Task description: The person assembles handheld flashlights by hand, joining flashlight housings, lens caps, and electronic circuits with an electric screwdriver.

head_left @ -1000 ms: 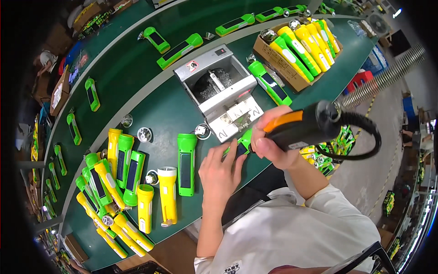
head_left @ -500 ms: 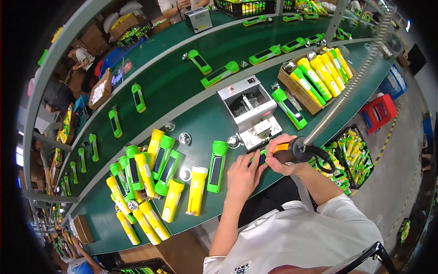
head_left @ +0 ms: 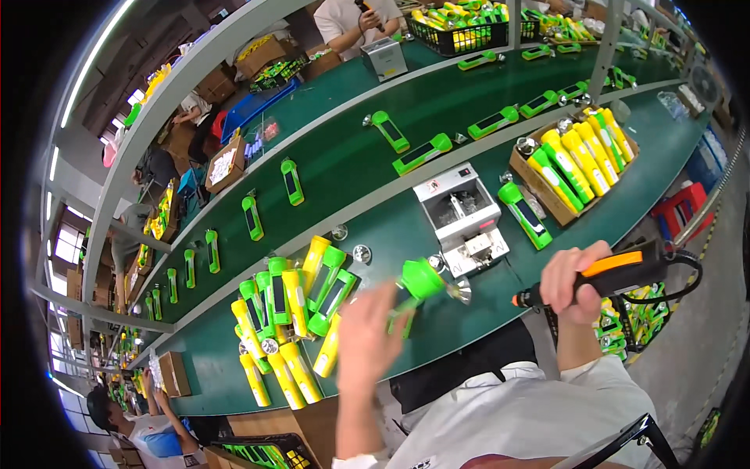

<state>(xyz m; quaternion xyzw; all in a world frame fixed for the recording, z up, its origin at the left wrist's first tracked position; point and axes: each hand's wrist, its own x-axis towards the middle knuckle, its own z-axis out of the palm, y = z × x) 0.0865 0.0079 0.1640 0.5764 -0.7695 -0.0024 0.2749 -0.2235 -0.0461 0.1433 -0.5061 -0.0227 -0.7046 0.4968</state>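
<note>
My right hand (head_left: 574, 283) grips a black electric screwdriver (head_left: 644, 270) with an orange lever, raised over the front edge of the table. Its tip points left, toward the middle of the bench. My left hand (head_left: 369, 332), smeared by motion, seems to hold a green flashlight (head_left: 422, 279) above the table; the fingers are partly hidden. Beside this flashlight's head is a silver reflector (head_left: 459, 291). Another green piece (head_left: 401, 322) shows just below it. Left of my hand, yellow and green flashlights (head_left: 279, 301) lie piled, with a loose reflector (head_left: 362, 253) behind them.
A grey metal screw feeder (head_left: 486, 248) stands at mid-bench, with a green flashlight (head_left: 525, 216) to its right. Farther right is a cardboard box (head_left: 539, 187) of flashlights. Behind runs a green conveyor (head_left: 336, 152) carrying flashlights. A coiled spring cable (head_left: 707, 211) hangs at right.
The screwdriver has moved right, away from the flashlight, in my right hand. My left hand has swung left with the green flashlight. The whole view has shifted.
</note>
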